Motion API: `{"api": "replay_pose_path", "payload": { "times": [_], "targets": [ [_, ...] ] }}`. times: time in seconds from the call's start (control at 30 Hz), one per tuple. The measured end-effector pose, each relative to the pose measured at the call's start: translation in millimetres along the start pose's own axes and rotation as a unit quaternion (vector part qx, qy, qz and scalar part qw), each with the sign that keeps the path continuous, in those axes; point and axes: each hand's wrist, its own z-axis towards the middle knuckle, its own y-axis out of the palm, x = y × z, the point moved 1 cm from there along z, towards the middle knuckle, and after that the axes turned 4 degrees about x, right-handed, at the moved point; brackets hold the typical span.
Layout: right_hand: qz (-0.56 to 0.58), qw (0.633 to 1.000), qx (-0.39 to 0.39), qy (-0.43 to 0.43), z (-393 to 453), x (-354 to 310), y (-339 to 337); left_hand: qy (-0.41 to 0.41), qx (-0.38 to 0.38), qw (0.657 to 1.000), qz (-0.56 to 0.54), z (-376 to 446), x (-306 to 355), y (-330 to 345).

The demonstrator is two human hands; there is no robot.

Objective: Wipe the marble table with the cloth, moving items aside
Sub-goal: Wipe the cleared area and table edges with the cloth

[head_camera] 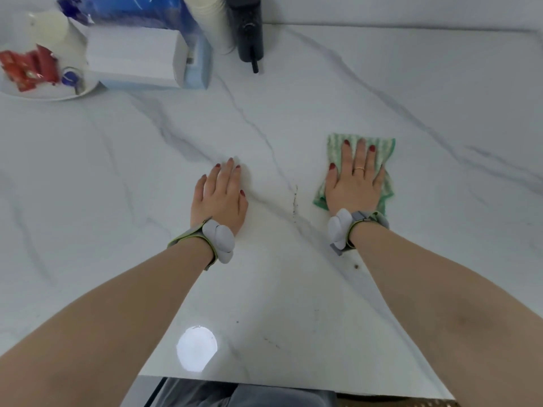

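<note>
A white marble table (411, 98) with grey veins fills the view. A green and white striped cloth (385, 151) lies flat on it at the centre right. My right hand (354, 177) presses on the cloth with straight, spread fingers. My left hand (220, 195) rests flat on the bare marble to the left of the cloth, fingers straight, holding nothing. A few small dark specks (294, 201) sit on the marble between the two hands.
At the far left stand a white plate (44, 95) with red packets (26, 69), a white box (135, 57) on a pale blue box, a blue bag (132, 10) and a stack of paper cups (205, 7). A black device (248, 30) stands at the back centre.
</note>
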Motion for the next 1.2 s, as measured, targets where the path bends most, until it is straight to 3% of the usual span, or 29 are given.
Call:
{"api": "replay_pose_path", "payload": {
  "times": [0.2, 0.37, 0.5, 0.73, 0.97, 1.2],
  "targets": [
    [-0.013, 0.976, -0.048, -0.214, 19.6, -95.1, 7.1, -0.038, 0.008, 0.999, 0.002, -9.8, -47.5, -0.4],
    [-0.042, 0.907, -0.054, -0.417, 4.4, -144.4, 15.4, -0.059, 0.017, 0.998, 0.005, -26.7, -85.3, -0.8],
    [-0.046, 0.869, -0.043, -0.491, -32.7, -149.3, 22.7, -0.067, 0.018, 0.998, -0.004, -39.9, -96.8, -0.8],
    [-0.011, 0.861, -0.01, -0.509, -77.1, -147.6, 21.4, -0.058, 0.015, 0.998, -0.017, -56.3, -101.5, 5.2],
    [-0.023, 0.93, -0.042, -0.363, -56.3, -152.0, 18.5, -0.045, 0.017, 0.999, -0.016, -64.8, -111.4, 3.0],
    [-0.024, 0.9, -0.01, -0.436, -110.5, -164.4, 29.4, -0.06, 0.021, 0.998, -0.012, -83.7, -132.8, 7.0]
  ]
}}
